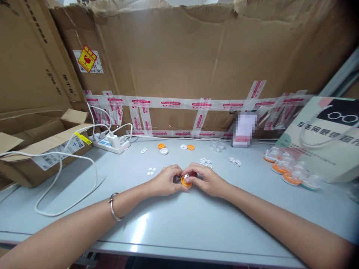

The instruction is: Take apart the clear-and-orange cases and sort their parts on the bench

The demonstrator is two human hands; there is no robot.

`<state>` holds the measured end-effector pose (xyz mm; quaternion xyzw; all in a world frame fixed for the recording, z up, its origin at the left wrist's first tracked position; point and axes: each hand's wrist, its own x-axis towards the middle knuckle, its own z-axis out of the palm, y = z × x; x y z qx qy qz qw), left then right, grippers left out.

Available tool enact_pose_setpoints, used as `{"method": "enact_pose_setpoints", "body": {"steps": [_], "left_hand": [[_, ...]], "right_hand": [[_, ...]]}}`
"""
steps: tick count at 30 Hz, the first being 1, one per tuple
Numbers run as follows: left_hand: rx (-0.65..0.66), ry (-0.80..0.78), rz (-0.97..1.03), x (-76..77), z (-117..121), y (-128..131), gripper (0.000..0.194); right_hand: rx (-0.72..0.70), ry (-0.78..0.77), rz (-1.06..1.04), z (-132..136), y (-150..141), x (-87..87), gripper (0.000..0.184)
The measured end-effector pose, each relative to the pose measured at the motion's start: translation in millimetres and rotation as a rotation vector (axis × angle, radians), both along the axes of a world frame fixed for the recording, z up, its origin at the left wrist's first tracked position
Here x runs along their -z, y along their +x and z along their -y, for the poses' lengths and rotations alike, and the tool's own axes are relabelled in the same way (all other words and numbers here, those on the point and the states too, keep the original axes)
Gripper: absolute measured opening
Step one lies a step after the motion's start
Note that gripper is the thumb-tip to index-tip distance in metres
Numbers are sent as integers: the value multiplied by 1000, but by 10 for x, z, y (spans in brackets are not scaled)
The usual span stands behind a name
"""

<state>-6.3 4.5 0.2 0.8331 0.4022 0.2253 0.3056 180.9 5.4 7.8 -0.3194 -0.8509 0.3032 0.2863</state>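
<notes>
My left hand (pixel 167 181) grips the left edge of a round orange plastic base (pixel 186 182) between thumb and fingers, low over the table. From the right, my right hand (pixel 205 180) pinches a small white plastic part (pixel 186 176) at the top of that base. Fingertips partly cover both pieces, so I cannot tell whether the white part is seated in it. Small white discs (pixel 152 171) lie left of my left hand. Behind my right hand is a little pile of white cut-out pieces (pixel 206 163).
Orange and white rings (pixel 190 147), clear plastic pieces (pixel 217 145) and more white parts (pixel 235 161) lie farther back. Domed assemblies (pixel 288 170) line the right, before a paper bag (pixel 316 138). A phone (pixel 244 129) leans on cardboard. A power strip (pixel 110 143) and open box (pixel 42 149) stand left.
</notes>
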Motion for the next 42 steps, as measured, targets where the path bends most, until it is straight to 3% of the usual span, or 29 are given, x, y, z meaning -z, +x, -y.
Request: {"method": "enact_pose_setpoints", "body": {"steps": [3,10,16,19,22,26,29,35,42], "left_hand": [[0,-2,7,1,-6,1,25],[-13,56,15,34,-6,27,21],[-27,41,27,32,10,28,29],[-11,79,23,45,24,20,24],[-11,112,25,55,37,22,21],[-31,142,80,20,51,27,37],[-83,270,215,-33,75,30,45],[-56,497,342,-101,164,49,22],[-86,605,378,-147,159,31,23]], "right_hand": [[-11,2,27,10,-8,2,13],[143,67,-12,31,-65,92,3],[354,48,-236,64,-97,2,9],[277,-28,-227,89,-114,-32,9],[285,-132,-282,101,-115,-41,12],[353,-230,-372,94,-104,-51,21],[354,-292,-434,103,-117,-68,27],[275,-409,-503,176,-170,-113,33],[155,-419,-507,217,-118,-173,20]]}}
